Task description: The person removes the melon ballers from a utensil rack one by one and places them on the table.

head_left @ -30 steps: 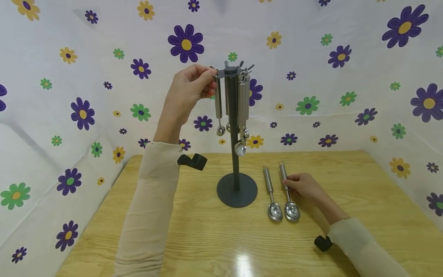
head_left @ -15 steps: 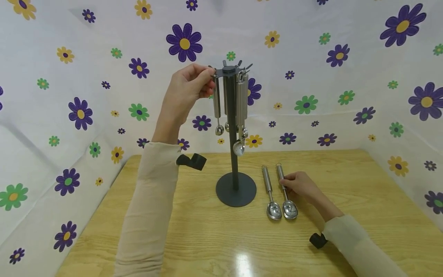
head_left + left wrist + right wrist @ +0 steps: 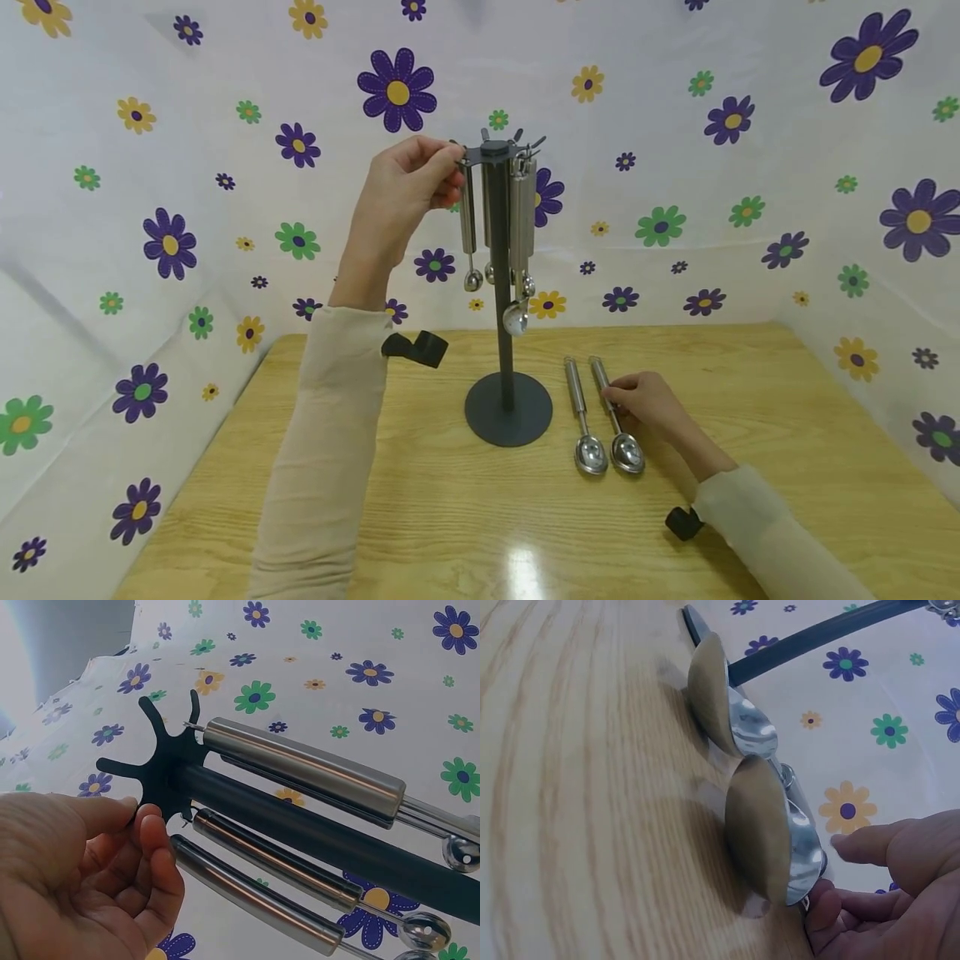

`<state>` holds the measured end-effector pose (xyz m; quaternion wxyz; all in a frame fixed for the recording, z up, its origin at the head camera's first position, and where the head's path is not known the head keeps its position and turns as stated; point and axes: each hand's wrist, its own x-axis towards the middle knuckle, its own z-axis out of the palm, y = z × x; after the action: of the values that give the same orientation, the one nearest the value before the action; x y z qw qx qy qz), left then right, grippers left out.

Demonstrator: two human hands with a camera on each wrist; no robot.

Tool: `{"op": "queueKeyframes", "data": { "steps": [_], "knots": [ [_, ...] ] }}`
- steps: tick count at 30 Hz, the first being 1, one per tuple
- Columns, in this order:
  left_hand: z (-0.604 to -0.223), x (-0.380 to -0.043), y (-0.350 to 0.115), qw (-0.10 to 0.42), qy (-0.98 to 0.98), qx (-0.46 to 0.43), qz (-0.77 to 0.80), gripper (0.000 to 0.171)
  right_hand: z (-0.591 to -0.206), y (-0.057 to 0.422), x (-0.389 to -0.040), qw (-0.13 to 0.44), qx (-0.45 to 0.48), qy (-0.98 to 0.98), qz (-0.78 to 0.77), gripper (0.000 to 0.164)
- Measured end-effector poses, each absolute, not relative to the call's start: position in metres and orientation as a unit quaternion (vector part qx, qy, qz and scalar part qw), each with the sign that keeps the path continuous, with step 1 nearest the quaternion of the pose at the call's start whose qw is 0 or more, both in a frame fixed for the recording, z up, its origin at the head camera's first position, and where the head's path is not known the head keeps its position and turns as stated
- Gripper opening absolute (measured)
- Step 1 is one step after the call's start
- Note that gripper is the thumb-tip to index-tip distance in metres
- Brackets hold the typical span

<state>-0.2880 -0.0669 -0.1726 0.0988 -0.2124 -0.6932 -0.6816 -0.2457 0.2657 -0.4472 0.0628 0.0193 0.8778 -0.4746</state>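
Observation:
My left hand (image 3: 408, 187) pinches one hook arm of the dark utensil stand (image 3: 510, 408) between thumb and fingers, at its top. In the left wrist view the stand's star-shaped hook top (image 3: 161, 761) shows beside the thumb, with steel-handled scoops (image 3: 307, 769) hanging from it. On the table right of the stand lie two steel spoons with deep oval bowls. My right hand (image 3: 648, 404) pinches the handle of the right spoon (image 3: 627, 454). The left spoon (image 3: 591, 456) lies just beside it, its bowl close but apart. Part of the right spoon's handle is hidden by my fingers.
The wooden table (image 3: 435, 517) ends at a white cloth backdrop (image 3: 337, 275) printed with flowers. A black wrist mount (image 3: 416, 348) sticks out from my left sleeve, and another wrist mount (image 3: 684, 523) from my right sleeve.
The right spoon's handle end has swung left toward the other spoon, with my right hand shifting slightly left. My left hand stays on the stand's hook arm.

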Motion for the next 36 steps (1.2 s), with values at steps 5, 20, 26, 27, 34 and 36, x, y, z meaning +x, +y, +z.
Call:
{"op": "queueKeyframes", "data": {
  "steps": [5, 20, 26, 27, 34, 36],
  "knots": [
    [-0.172, -0.286, -0.067, 0.102, -0.704, -0.209, -0.671, 0.012, -0.444, 0.268, -0.244, 0.05, 0.032, 0.87, -0.49, 0.043],
    [-0.17, -0.283, -0.062, 0.114, -0.723, -0.191, -0.654, 0.015, -0.389, 0.256, -0.232, 0.037, -0.06, 0.841, -0.537, 0.054],
    [-0.17, -0.284, -0.061, 0.12, -0.713, -0.198, -0.662, 0.014, -0.349, 0.234, -0.232, 0.01, -0.107, 0.825, -0.555, 0.047],
    [-0.17, -0.284, -0.061, 0.121, -0.713, -0.199, -0.661, 0.014, -0.343, 0.23, -0.232, 0.002, -0.117, 0.819, -0.562, 0.046],
    [-0.169, -0.284, -0.06, 0.124, -0.708, -0.201, -0.666, 0.014, -0.304, 0.202, -0.23, -0.046, -0.176, 0.794, -0.58, 0.04],
    [-0.169, -0.283, -0.06, 0.125, -0.707, -0.2, -0.667, 0.013, -0.295, 0.196, -0.23, -0.052, -0.187, 0.786, -0.587, 0.039]
  ]
}}
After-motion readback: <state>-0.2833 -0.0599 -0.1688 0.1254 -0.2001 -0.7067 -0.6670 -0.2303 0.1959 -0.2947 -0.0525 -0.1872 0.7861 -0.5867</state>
